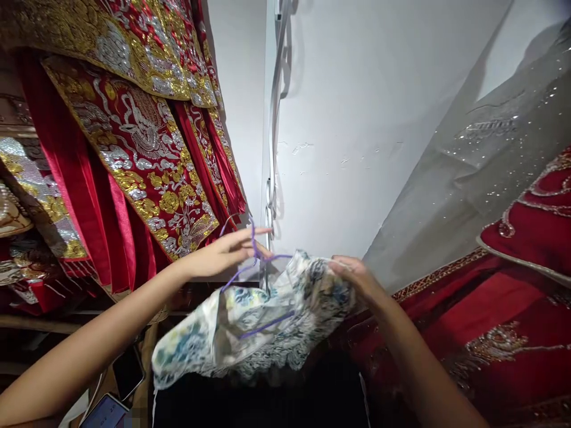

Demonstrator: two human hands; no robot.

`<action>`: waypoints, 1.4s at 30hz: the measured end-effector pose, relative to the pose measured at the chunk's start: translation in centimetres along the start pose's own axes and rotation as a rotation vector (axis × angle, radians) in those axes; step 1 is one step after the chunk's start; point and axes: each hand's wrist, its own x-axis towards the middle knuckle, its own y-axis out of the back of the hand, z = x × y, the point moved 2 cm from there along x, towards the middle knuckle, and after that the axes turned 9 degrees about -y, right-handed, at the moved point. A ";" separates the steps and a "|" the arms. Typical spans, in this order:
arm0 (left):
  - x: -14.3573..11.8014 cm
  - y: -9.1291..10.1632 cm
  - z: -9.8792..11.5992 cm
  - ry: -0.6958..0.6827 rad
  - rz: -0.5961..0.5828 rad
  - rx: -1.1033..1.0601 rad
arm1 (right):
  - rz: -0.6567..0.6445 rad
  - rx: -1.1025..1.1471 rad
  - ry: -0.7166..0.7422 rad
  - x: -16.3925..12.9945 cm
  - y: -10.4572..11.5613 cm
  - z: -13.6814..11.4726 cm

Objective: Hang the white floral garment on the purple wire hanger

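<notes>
pinching a purple hanger (254, 261), the left hand (223, 252) — right hand (354, 276) apparently gripping the floral garment (250, 324) — near red embroidered robes (143, 142).

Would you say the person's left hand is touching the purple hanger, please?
Touching: the head view shows the left hand with its fingers pinching the purple hanger above the floral garment.

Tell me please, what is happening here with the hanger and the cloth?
A person holds a floral garment up on a purple hanger. The left hand grips the hanger near its hook; the right hand pinches the garment's other end. Red embroidered robes hang at left, more red fabric at right, a white wall behind.
</notes>
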 end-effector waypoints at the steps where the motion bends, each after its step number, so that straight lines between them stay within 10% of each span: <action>1: -0.2 0.5 -0.3 0.042 0.075 0.008 | 0.071 0.104 -0.011 -0.1 0.8 -0.1; 6: -2.4 2.2 -1.5 0.021 0.508 0.527 | 0.367 0.423 0.069 0.8 3.1 -1.6; 10: -4.4 -0.3 -3.9 -0.003 0.873 0.769 | 0.360 0.492 0.144 2.7 0.8 -3.2; 15: -5.1 -7.2 -9.1 0.182 1.084 0.564 | 0.218 0.402 0.113 3.4 -2.5 -2.7; 23: -4.2 -14.2 -12.8 0.417 1.172 -0.036 | 0.260 0.299 -0.006 1.5 -2.1 2.1; 25: -4.6 -15.4 -13.0 0.442 1.147 -0.130 | 0.384 0.247 0.003 1.0 -2.6 3.4; 30: -6.5 -17.6 -12.7 0.436 1.138 -0.250 | 1.148 0.007 0.163 -2.1 -7.3 8.3; 32: -7.0 -18.0 -12.2 0.465 1.129 -0.310 | 1.009 0.036 0.057 -2.4 -10.6 10.4; 36: -7.3 -18.0 -10.5 0.473 1.093 -0.445 | 0.143 0.120 -0.193 -1.2 -16.8 11.6; 42: -7.8 -17.2 -8.7 0.425 1.054 -0.536 | -0.074 -0.017 -0.165 -0.7 -18.2 9.2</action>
